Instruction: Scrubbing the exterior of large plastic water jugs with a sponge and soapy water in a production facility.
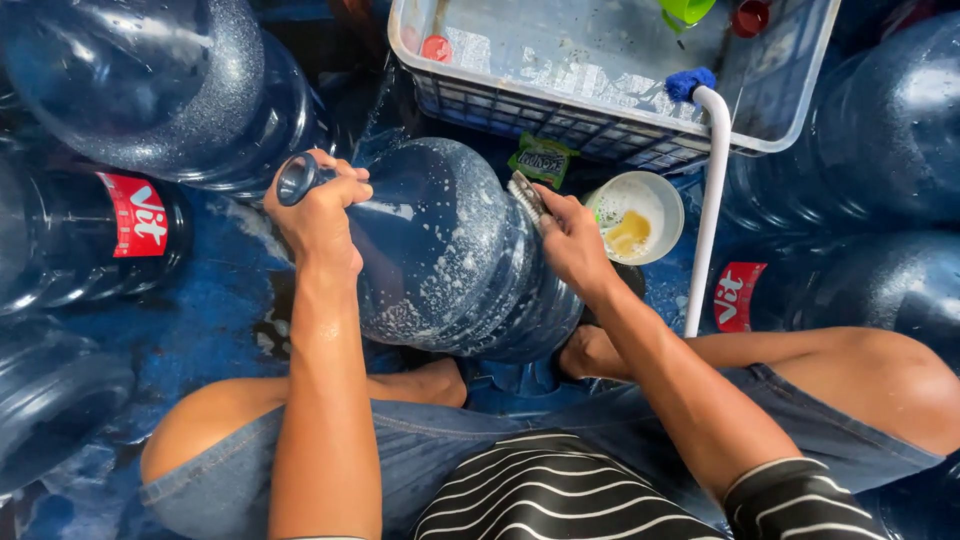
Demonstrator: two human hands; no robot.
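Crouching over a wet blue floor (pixel 215 310), a person steadies a large blue water jug (pixel 450 255) that lies on its side between the knees, its surface flecked with white suds. The left hand (pixel 318 215) has its grip clamped around the jug's neck, the open mouth pointing up and left. The right hand (pixel 572 240) has its grip closed on a scrubbing pad (pixel 525 192), pressed against the jug's ribbed flank.

Just beyond the right hand sits a small green sachet (pixel 541 157), rectangular and crumpled, lying beside a round white bowl (pixel 640 212) holding yellowish liquid. A white pipe-like handle with a blue tuft at its top (pixel 708 200) rises right of the bowl, leaning on a grey plastic crate (pixel 600 125) at the top of the view.

More blue jugs crowd both sides. One at left (pixel 90 235) carries a red rectangular label with white lettering (pixel 135 215); another at right (pixel 850 285) bears a matching red label (pixel 735 297), seen upside down.
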